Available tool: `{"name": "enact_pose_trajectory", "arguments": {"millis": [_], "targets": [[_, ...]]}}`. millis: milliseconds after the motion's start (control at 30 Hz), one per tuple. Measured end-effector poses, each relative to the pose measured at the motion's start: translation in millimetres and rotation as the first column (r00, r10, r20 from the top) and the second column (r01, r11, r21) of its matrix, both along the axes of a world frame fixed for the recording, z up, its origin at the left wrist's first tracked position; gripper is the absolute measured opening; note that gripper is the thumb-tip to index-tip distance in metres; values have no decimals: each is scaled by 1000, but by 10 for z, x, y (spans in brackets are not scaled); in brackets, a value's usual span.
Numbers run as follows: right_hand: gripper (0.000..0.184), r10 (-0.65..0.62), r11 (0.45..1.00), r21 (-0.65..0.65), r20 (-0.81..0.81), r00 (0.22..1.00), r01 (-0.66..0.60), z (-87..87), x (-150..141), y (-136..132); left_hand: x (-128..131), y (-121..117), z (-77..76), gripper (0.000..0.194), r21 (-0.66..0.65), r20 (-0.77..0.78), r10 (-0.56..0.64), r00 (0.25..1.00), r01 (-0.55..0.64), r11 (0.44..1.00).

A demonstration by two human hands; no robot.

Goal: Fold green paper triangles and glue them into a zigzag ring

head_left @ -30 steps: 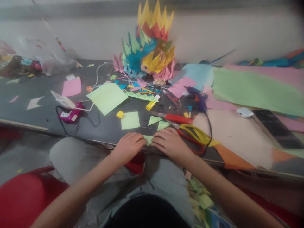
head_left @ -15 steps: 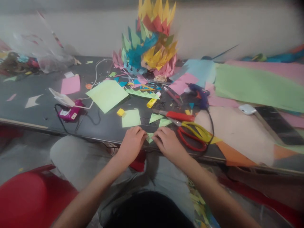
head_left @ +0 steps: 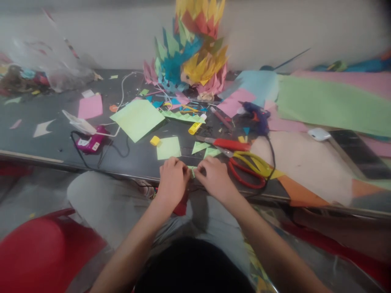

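Note:
Between my two hands at the table's front edge is a small piece of light green paper [head_left: 191, 170], mostly covered by my fingers. My left hand [head_left: 173, 179] pinches its left side, and my right hand [head_left: 214, 175] pinches its right side. Just beyond lie folded green paper triangles [head_left: 200, 147]. A green paper square [head_left: 170, 149] lies past my left hand, with a yellow cap [head_left: 155, 141] at its corner. Scissors with red and yellow handles [head_left: 253, 162] rest beside my right hand.
A yellow glue stick [head_left: 197, 124], a larger green sheet [head_left: 137, 119] and a zigzag green strip [head_left: 183, 116] lie farther back. A glue gun [head_left: 255, 116], phone [head_left: 360, 152] and coloured sheets are at right. A purple power adapter [head_left: 93, 140] sits left; a colourful paper-spike model [head_left: 192, 61] stands behind.
The green piece between my hands shows less now, as my fingers have closed in and curled over it. My left hand has turned slightly. The view has shifted a little.

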State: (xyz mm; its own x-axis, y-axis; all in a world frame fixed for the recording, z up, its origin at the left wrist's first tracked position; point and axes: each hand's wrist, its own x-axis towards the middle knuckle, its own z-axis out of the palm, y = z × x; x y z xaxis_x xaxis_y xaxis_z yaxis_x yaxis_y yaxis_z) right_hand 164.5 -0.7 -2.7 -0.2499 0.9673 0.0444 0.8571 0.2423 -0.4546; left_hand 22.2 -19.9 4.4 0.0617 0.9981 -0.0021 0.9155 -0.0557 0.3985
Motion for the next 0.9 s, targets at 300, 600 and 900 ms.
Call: {"name": "enact_pose_trajectory", "arguments": {"millis": [300, 600, 900], "targets": [[20, -35, 999, 34, 57, 998, 33, -43, -30, -1, -74, 49, 29, 9, -8, 110, 15, 994, -14, 1000], [13, 118, 993, 28, -201, 972, -115, -82, 165, -7, -130, 47, -90, 7, 88, 238, -24, 971, 3, 996], [34, 129, 966, 209, 107, 986, -150, -99, 312, -151, -654, 344, -161, 29, 262, 70, -132, 989, 110, 959]]}}
